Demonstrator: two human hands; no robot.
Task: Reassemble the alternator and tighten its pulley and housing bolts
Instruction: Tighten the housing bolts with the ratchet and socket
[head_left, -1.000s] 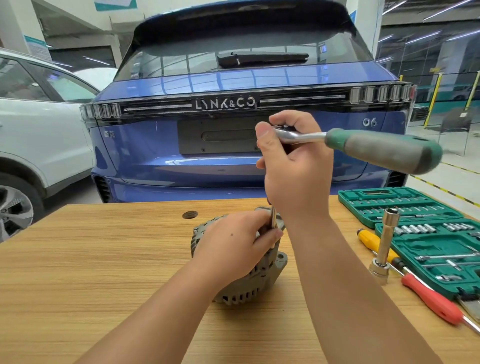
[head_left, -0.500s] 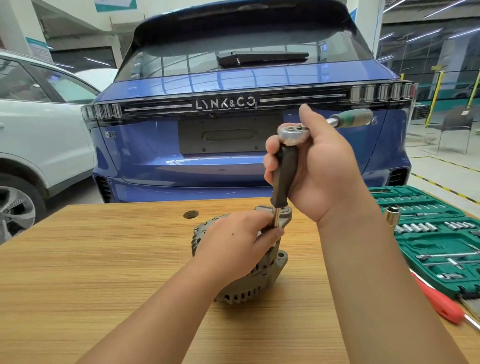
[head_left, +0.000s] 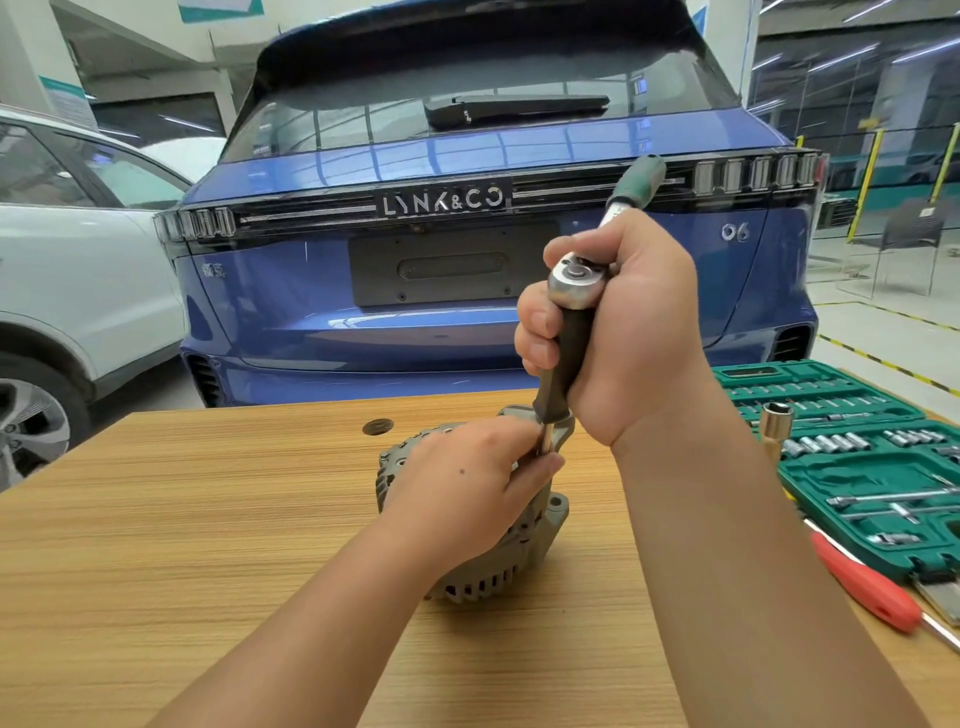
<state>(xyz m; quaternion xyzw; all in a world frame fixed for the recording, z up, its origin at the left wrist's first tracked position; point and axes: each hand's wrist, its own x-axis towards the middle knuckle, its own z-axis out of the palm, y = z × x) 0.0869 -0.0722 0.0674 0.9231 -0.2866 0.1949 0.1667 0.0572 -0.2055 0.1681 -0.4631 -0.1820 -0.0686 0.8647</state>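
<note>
While the alternator (head_left: 483, 545) stands on edge near the middle of the wooden worktop (head_left: 208, 519), toward its far edge, the left hand (head_left: 467, 488) lies over its top and pinches a thin metal shaft (head_left: 546, 441) between thumb and fingers. The dark socket extension (head_left: 563, 364) stands upright over this shaft, and the right hand (head_left: 623, 332) is wrapped around it just below the ratchet head (head_left: 576, 283). Compared with half a second ago, the green ratchet handle (head_left: 636, 182) has swung further away and now points up and back, and one second ago it pointed to the right. The left hand and the alternator have not moved. The place where the shaft meets the housing is hidden under the left fingers, so which bolt it sits on cannot be told. Near the right edge lies the open green socket case (head_left: 852, 467), cut off by the frame, with a red-handled screwdriver (head_left: 867, 587) before it and an upright socket tool (head_left: 775, 423) half hidden behind the right forearm.
</note>
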